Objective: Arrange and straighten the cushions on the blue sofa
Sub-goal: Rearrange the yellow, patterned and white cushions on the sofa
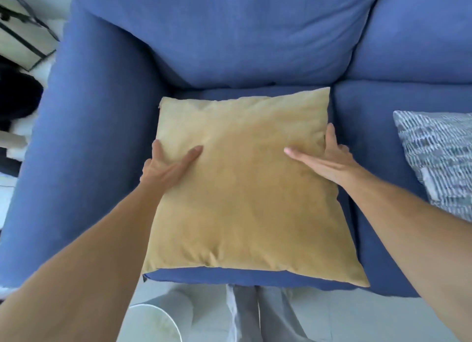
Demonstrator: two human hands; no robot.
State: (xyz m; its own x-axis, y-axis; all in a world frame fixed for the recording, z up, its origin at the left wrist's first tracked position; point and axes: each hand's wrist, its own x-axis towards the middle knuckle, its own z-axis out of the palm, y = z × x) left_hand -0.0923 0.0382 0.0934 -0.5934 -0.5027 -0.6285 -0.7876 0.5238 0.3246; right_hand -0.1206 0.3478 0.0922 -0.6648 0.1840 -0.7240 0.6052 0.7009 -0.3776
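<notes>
A square mustard-yellow cushion [245, 183] lies flat over the left seat of the blue sofa [84, 142]. My left hand [167, 166] grips its left edge, thumb on top and fingers wrapped around the side. On the right edge my right hand [325, 159] holds the cushion the same way, thumb flat across the top. A blue-and-white patterned cushion [439, 158] rests on the right seat, partly cut off by the frame's edge.
The sofa's big back cushion [242, 35] rises behind the yellow cushion, and the left armrest runs along its side. A white round object [153, 321] stands on the pale floor by my legs. A black-framed stand [23, 35] is at the far left.
</notes>
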